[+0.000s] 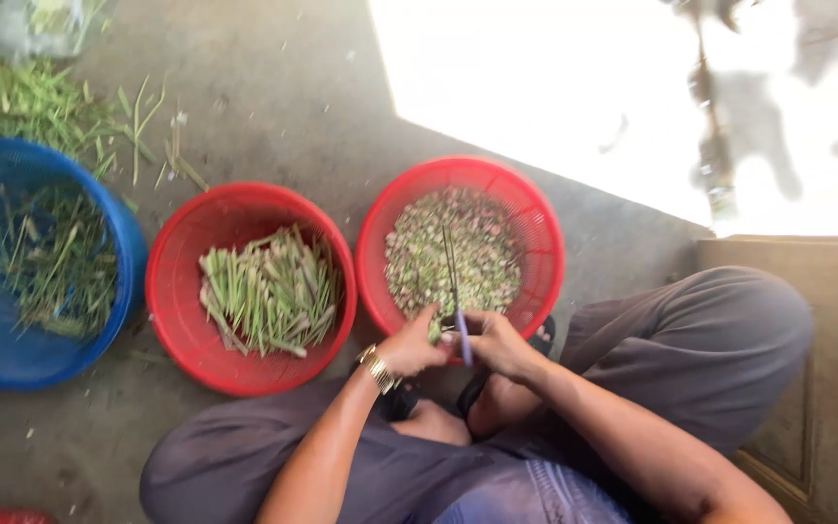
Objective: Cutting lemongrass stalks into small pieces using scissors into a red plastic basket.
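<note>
My right hand [499,342] grips a knife [455,291] with a blue handle and a thin blade that points out over the right red basket [535,218]. My left hand [409,344], a gold watch on its wrist, pinches a short green stalk piece [435,330] right against the blade at the basket's near rim. That basket holds a heap of small chopped pale green and pinkish pieces. Both hands touch each other above my crossed legs in grey trousers.
A middle red basket [181,311] holds cut green stalks. At the left a blue basket [123,228] holds thin green trimmings. Loose green leaves [31,97] lie on the concrete floor at top left. A wooden door [826,388] stands at the right. Bright sunlight covers the floor at top right.
</note>
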